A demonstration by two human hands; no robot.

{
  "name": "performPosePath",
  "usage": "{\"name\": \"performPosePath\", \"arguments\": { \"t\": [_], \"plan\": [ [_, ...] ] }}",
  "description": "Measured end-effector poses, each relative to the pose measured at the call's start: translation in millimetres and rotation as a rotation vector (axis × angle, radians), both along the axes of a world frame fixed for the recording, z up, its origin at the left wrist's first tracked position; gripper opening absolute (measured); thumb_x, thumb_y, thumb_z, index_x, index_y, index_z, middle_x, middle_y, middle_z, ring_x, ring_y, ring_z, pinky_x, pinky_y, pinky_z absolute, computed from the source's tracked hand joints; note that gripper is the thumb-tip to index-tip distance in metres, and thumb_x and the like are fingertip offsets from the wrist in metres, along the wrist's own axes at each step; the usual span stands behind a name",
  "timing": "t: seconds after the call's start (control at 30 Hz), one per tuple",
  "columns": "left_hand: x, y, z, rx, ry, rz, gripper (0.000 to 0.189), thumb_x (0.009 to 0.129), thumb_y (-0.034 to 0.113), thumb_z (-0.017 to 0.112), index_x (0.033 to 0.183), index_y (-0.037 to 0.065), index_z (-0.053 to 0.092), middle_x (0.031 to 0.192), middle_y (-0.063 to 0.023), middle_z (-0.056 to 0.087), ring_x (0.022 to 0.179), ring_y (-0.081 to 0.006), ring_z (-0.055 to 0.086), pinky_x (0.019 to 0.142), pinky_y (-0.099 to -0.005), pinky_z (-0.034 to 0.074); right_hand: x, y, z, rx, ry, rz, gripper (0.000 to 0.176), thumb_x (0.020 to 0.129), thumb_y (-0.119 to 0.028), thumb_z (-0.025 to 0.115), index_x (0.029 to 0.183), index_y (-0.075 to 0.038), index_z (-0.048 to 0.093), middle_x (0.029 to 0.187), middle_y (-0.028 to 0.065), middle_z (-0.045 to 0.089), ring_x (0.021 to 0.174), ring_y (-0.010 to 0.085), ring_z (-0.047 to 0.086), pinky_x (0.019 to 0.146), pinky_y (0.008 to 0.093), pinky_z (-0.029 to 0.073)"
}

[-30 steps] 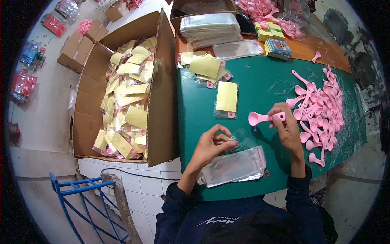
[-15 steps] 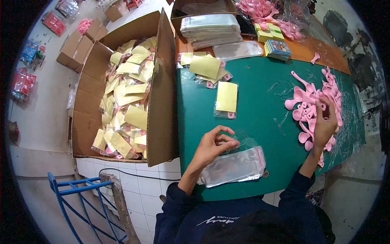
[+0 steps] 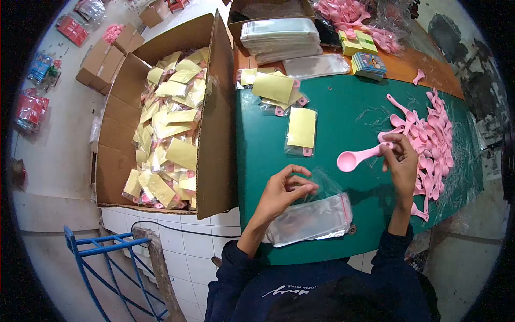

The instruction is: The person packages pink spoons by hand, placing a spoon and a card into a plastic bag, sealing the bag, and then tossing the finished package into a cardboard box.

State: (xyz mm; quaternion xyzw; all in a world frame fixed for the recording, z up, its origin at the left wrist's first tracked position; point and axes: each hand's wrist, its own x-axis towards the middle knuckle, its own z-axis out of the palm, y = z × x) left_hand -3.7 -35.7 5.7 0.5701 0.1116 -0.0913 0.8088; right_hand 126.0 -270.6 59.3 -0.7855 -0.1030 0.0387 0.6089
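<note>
We find the left hand (image 3: 283, 191) pinching a clear bag (image 3: 323, 184) over the tabletop (image 3: 343, 102), the right hand (image 3: 402, 163) gripping a pink spoon (image 3: 355, 159) near it, not yet bagged; filled packets (image 3: 179, 153) crowd the carton (image 3: 214, 134), and loose spoons (image 3: 437, 139) lie heaped.

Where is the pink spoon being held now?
Head view, right of centre: the pink spoon is in the right hand over the green table, between the spoon pile and the clear bag pinched by the left hand.
</note>
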Motion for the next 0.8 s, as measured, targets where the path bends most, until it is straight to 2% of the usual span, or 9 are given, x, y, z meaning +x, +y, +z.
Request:
{"name": "performPosePath", "arguments": {
  "t": [0.1,0.13,0.23,0.27,0.37,0.4,0.53,0.7,0.8],
  "plan": [
    [0.2,-0.8,3.0,-0.012,0.016,0.017,0.026,0.083,0.004,0.063,0.106,0.001,0.049,0.092,-0.015,0.067,0.084,-0.0166,0.064,0.07,-0.0252,0.05,-6.5,9.0,-3.1,-0.022,-0.059,0.046,0.018,0.082,-0.004,0.06,0.099,-0.001,0.055,0.071,0.0015,0.057,0.054,0.0036,0.047,0.044,0.018,0.036],
    [0.6,-0.8,3.5,-0.019,0.024,0.022,0.027,0.083,0.004,0.063,0.106,0.001,0.049,0.092,-0.0151,0.067,0.085,-0.0166,0.064,0.07,-0.0252,0.05,-9.4,11.2,-0.4,0.052,-0.03,0.096,0.017,0.082,-0.003,0.061,0.098,-0.001,0.054,0.075,0.0024,0.058,0.059,0.0042,0.049,0.047,0.0181,0.038],
    [1.2,-1.7,2.6,0.01,0.009,0.029,0.026,0.083,0.008,0.064,0.104,0.001,0.05,0.091,-0.0121,0.067,0.083,-0.0124,0.064,0.069,-0.0209,0.051,-16.9,18.1,-3.8,0.017,-0.104,0.128,0.018,0.081,-0.002,0.062,0.098,-0.001,0.054,0.079,0.003,0.058,0.063,0.0051,0.052,0.051,0.0186,0.041],
    [1.1,-2.2,2.7,-0.003,0.015,0.036,0.026,0.083,0.008,0.065,0.104,0.001,0.05,0.091,-0.0117,0.067,0.083,-0.0121,0.064,0.069,-0.0207,0.051,-20.8,20.8,-0.5,0.028,-0.073,0.124,0.019,0.08,-0.002,0.064,0.096,-0.001,0.055,0.081,0.0031,0.057,0.07,0.0065,0.054,0.059,0.0197,0.044],
    [1.1,-3.5,4.2,-0.012,0.034,0.043,0.026,0.083,0.008,0.065,0.104,0.001,0.051,0.09,-0.0106,0.067,0.082,-0.0112,0.064,0.069,-0.0205,0.051,-24.9,25.9,-4.2,-0.035,-0.211,0.188,0.02,0.078,-0.003,0.066,0.095,0.0,0.056,0.081,0.0032,0.057,0.074,0.0077,0.055,0.065,0.0209,0.045],
    [1.2,-3.2,4.9,0.007,0.042,0.04,0.026,0.083,0.008,0.065,0.104,0.001,0.051,0.09,-0.0102,0.067,0.082,-0.011,0.064,0.069,-0.0205,0.051,-26.6,27.3,-3.8,-0.017,-0.15,0.197,0.02,0.078,-0.004,0.067,0.094,0.0,0.056,0.082,0.0035,0.058,0.077,0.0084,0.055,0.069,0.0215,0.045],
    [0.4,-1.5,3.2,0.05,0.036,0.026,0.027,0.084,0.009,0.063,0.107,0.001,0.052,0.091,-0.0094,0.067,0.083,-0.0098,0.063,0.071,-0.0207,0.051,-27.4,29.3,-4.4,-0.033,-0.205,0.233,0.02,0.078,-0.005,0.067,0.094,0.0,0.057,0.081,0.0042,0.059,0.075,0.0088,0.056,0.068,0.0222,0.045],
    [1.4,-5.9,3.9,-0.058,-0.003,0.013,0.028,0.087,0.012,0.06,0.112,0.002,0.052,0.094,-0.0081,0.066,0.088,-0.0095,0.06,0.074,-0.022,0.049,-28.0,29.7,-1.1,-0.119,-0.287,0.348,0.02,0.078,-0.007,0.068,0.093,0.0,0.057,0.08,0.0062,0.06,0.072,0.0101,0.056,0.066,0.0237,0.046],
    [2.8,-11.2,10.8,-0.071,-0.021,-0.049,0.03,0.088,0.012,0.058,0.115,0.001,0.051,0.097,-0.0081,0.065,0.087,-0.0102,0.059,0.075,-0.0227,0.047,-30.1,38.2,-0.7,-0.199,-0.275,0.552,0.024,0.077,-0.008,0.069,0.095,0.0,0.056,0.081,0.0078,0.061,0.075,0.0118,0.06,0.066,0.0252,0.048]
  ]
}}
